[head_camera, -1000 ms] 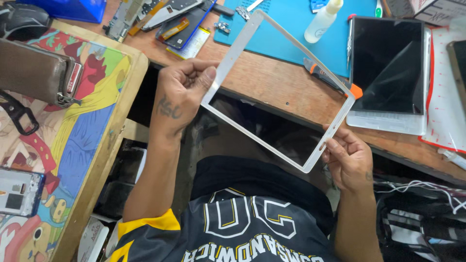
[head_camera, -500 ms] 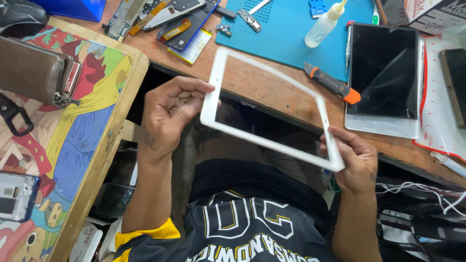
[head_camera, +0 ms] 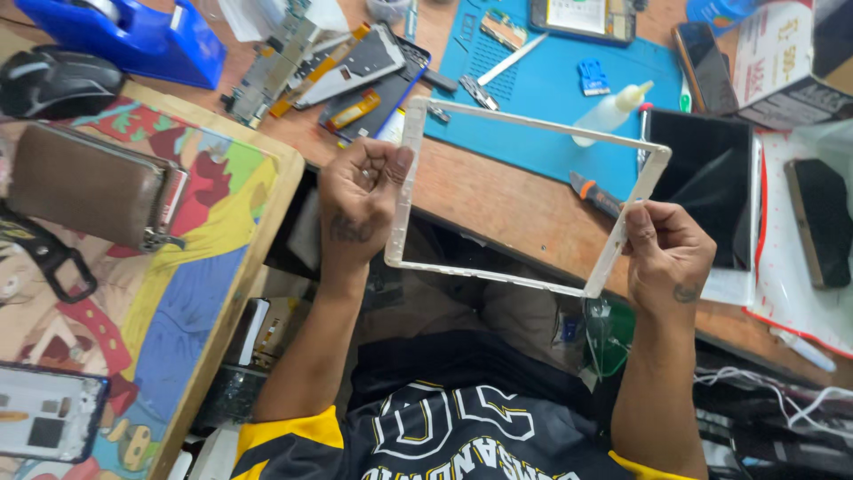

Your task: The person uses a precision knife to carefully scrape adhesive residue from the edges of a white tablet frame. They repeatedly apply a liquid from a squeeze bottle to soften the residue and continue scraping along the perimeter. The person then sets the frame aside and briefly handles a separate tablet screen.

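Left hand (head_camera: 360,200) wraps the frame (head_camera: 533,120), so its fingertips and the bit of rail under them are out of sight. Right hand (head_camera: 666,253) covers the frame's corner the same way. Up top, the tape dispenser (head_camera: 133,36) and phone (head_camera: 582,16) are chopped by the edge; the box (head_camera: 791,62) runs off the corner. At the left edge, the mouse (head_camera: 53,82) is clipped. The small parts on the blue mat (head_camera: 533,151) are too tiny to make out.
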